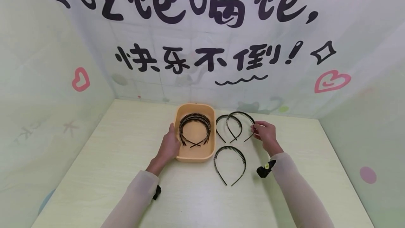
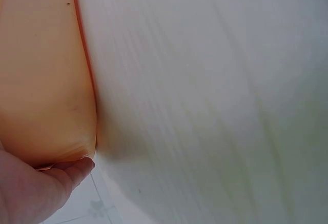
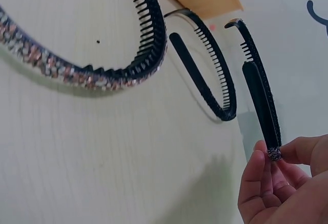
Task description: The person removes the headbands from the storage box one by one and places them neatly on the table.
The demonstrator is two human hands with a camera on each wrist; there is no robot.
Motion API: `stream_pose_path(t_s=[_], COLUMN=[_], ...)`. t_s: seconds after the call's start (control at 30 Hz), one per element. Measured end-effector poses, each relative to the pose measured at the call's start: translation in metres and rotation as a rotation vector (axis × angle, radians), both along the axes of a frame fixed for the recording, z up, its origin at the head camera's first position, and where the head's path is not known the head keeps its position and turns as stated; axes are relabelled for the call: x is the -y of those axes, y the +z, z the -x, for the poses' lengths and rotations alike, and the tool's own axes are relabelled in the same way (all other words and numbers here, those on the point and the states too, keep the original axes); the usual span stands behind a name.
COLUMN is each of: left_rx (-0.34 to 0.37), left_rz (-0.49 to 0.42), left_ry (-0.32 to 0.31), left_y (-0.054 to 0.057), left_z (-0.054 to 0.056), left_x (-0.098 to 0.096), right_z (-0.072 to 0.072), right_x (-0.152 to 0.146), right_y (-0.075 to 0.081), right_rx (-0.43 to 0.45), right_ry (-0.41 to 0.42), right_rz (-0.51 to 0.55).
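An orange plastic tray [image 1: 196, 154] stands on the table with several dark toothed headbands [image 1: 194, 118] stacked in it. My left hand [image 1: 169, 144] grips its left side, with fingers along the outer wall. In the left wrist view, fingertips [image 2: 82, 168] lie against the tray's end. Between thumb and fingers, my right hand [image 1: 265, 133] pinches one side of a black headband [image 3: 259, 88] with glittery stones, right of the tray. That headband overlaps another headband [image 1: 218, 129] in the head view. Nearer the front lies a third headband [image 1: 243, 159], its ends towards me.
The pale wooden table [image 1: 196, 200] meets printed fabric walls [image 1: 177, 90] at the back and both sides. The loose headbands lie close to the tray's right side. Dark wrist cameras [image 1: 263, 171] sit at both cuffs.
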State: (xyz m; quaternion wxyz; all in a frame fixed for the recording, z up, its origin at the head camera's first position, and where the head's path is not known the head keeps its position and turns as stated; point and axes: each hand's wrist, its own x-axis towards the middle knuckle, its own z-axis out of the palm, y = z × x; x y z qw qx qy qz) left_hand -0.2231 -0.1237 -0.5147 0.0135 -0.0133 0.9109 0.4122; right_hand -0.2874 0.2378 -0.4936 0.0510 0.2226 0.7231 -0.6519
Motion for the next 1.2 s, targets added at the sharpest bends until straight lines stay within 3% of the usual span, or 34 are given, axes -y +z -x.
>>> stream_pose_path(t_s=[1.2], left_rx=[-0.005], left_rz=[-0.012], left_ry=[0.002], left_y=[0.001], left_z=[-0.001], left_x=[-0.001], right_z=[-0.005], right_x=[-0.061], right_y=[-0.009], right_rx=[0.052], right_ry=[-0.095], right_rz=[-0.068])
